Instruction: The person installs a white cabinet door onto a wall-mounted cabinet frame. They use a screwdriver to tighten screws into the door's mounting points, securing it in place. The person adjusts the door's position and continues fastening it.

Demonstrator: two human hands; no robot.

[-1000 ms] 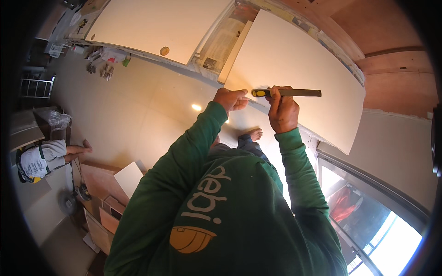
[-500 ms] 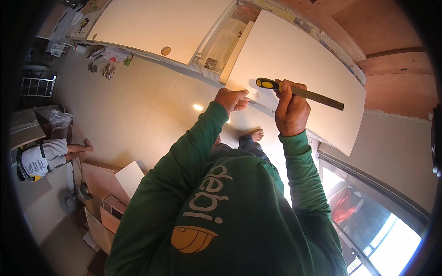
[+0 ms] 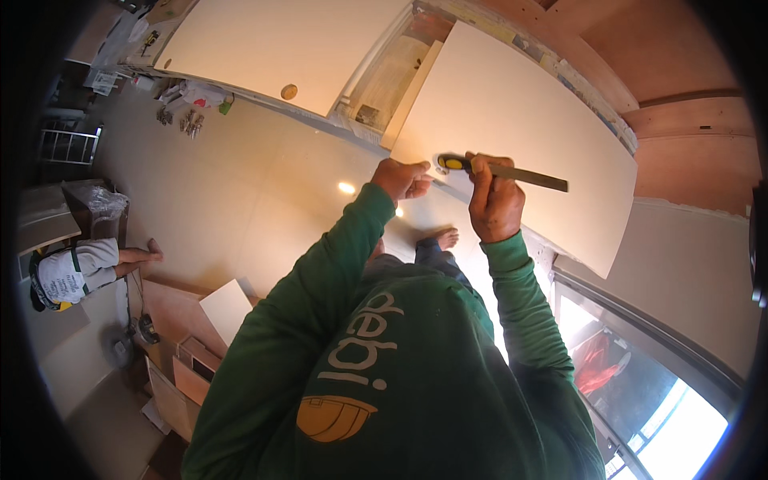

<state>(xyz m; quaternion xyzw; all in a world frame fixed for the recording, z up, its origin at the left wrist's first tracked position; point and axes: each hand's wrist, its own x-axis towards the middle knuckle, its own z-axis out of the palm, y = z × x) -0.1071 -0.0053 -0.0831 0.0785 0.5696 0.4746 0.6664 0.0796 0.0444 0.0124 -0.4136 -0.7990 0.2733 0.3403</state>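
Head view: flat file [image 3: 528, 175] with a black-and-yellow handle, above the near left corner of a large white panel [image 3: 528, 112], handle end to the left, dark blade slanting slightly downward to the right. Gripped in the right hand [image 3: 494, 204], fingers wrapped round it near where handle meets blade. Just beside the handle end, at the panel's corner, a small round spot [image 3: 442, 170], too small to make out; contact between handle and panel impossible to tell.

Left of the file, at the same corner, the left hand [image 3: 398, 179], thumb and fingers drawn together; cannot tell whether anything is pinched between them. Along the panel's left edge, a pale wooden strip [image 3: 412, 96]; beyond the gap, a second white panel [image 3: 264, 48] with a brownish round spot [image 3: 289, 92] near its edge. To the upper right, reddish-brown boards [image 3: 664, 48].

Below the hands, a bare foot [image 3: 448, 238] on the pale floor [image 3: 240, 176]. Farther out at left, a co-worker [image 3: 80, 268] with legs stretched out, near stacked wooden pieces [image 3: 176, 312]. At lower right, a glass door [image 3: 640, 376], brightly lit.
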